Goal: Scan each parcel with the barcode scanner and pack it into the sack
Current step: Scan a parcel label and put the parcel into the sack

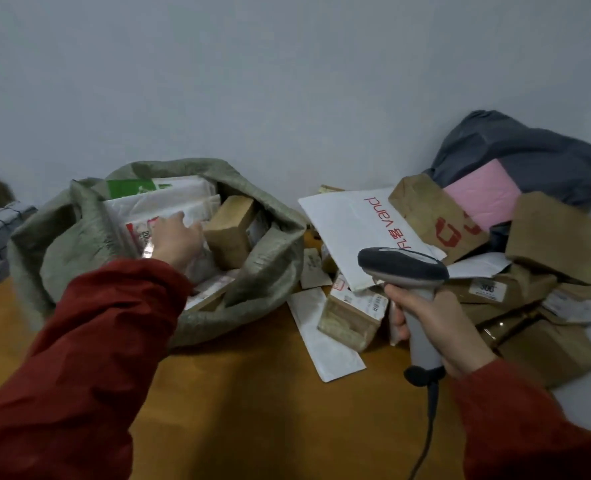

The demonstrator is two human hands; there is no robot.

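**Spill risk while packing**

At 4 o'clock, the right hand (436, 327) clasps a grey pistol-grip barcode scanner (403, 268). At 10 o'clock, the left hand (176, 240) rests on a white plastic parcel (133, 226) inside the grey-green woven sack (266, 271), grip unclear; pushing could collapse its slumped rim.

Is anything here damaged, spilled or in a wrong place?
Nothing looks damaged or spilled. The parcels right of the sack only lie in a disorderly heap, with the white mailer tilted among them and a long white envelope flat at its edge.
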